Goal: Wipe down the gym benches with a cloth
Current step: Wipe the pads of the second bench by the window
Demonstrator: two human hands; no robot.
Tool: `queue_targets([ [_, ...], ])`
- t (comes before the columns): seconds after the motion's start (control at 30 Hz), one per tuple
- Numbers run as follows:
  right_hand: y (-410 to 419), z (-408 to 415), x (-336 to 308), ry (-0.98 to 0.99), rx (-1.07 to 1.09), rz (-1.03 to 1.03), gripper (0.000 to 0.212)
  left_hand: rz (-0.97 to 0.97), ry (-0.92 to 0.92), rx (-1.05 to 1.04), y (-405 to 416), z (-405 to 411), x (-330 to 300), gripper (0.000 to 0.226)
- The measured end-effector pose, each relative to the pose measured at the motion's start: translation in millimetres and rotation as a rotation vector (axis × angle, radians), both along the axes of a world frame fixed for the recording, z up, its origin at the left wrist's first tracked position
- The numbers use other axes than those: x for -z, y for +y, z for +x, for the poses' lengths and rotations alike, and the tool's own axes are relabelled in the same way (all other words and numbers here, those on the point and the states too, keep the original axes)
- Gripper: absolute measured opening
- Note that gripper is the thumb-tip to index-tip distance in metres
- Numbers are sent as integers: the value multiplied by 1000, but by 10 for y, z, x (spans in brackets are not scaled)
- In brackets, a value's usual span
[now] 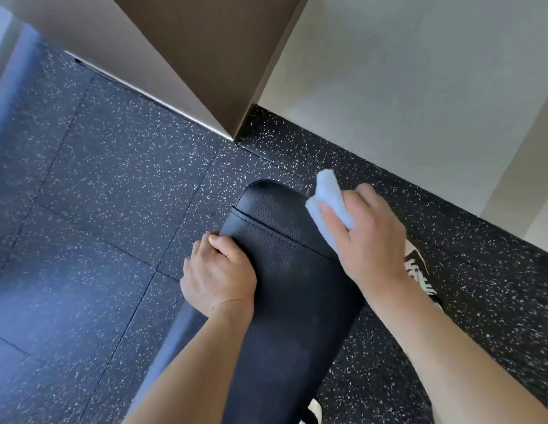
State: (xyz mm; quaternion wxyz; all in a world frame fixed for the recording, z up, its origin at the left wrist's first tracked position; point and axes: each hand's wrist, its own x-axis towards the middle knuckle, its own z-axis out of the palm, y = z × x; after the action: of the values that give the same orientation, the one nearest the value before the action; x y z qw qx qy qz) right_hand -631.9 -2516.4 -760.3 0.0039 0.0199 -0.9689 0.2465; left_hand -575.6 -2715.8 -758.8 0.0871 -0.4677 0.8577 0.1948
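Dark rubber floor [107, 185], flecked with white and laid in large square tiles, fills most of the view. Beyond it rise a pale wall [404, 71] on the right and a brown panel [205, 56] that juts out to a corner where it meets the floor.

A black padded bench [285, 301], the surface being wiped, runs from the bottom of the frame up toward the wall and ends in a rounded tip. Its cover is grained like leather, and a stitched seam crosses it near the far end.

Both bare forearms reach in from the bottom edge. The right hand [367, 237] lies at the bench's right edge near the far end, fingers curled around a light blue cloth [331, 206], thumb pressing it from the near side. The cloth is bunched; part of it sticks out past the fingers toward the wall, and its lower part touches the pad's right edge. The left hand [217, 273] grips the bench's left edge, thumb on the top face and fingers curled down over the side, with nothing else in it.

A black shoe [419, 270] with white laces shows on the floor just right of the bench, partly hidden by the right wrist.
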Motion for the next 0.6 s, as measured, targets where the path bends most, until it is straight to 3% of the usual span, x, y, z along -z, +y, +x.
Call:
queue_targets([
  [0.07, -324, -252, -59, 30, -174, -9, 47, -7, 2, 2, -1, 4, 0, 56],
  [0.17, -861, -555, -52, 86, -460, 42, 28, -17, 8, -12, 30, -7, -8, 55],
  [0.27, -1255, -813, -9, 45, -638, 72, 22, -21, 15, -45, 47, -27, -10, 54],
  [0.4, -1386, -927, 33, 5, -753, 59, 21, -17, -3, -80, 76, -61, -29, 54],
  [0.6, -1032, -824, 61, 102, -908, -28, 26, -102, 12, -98, 91, -25, -15, 48],
])
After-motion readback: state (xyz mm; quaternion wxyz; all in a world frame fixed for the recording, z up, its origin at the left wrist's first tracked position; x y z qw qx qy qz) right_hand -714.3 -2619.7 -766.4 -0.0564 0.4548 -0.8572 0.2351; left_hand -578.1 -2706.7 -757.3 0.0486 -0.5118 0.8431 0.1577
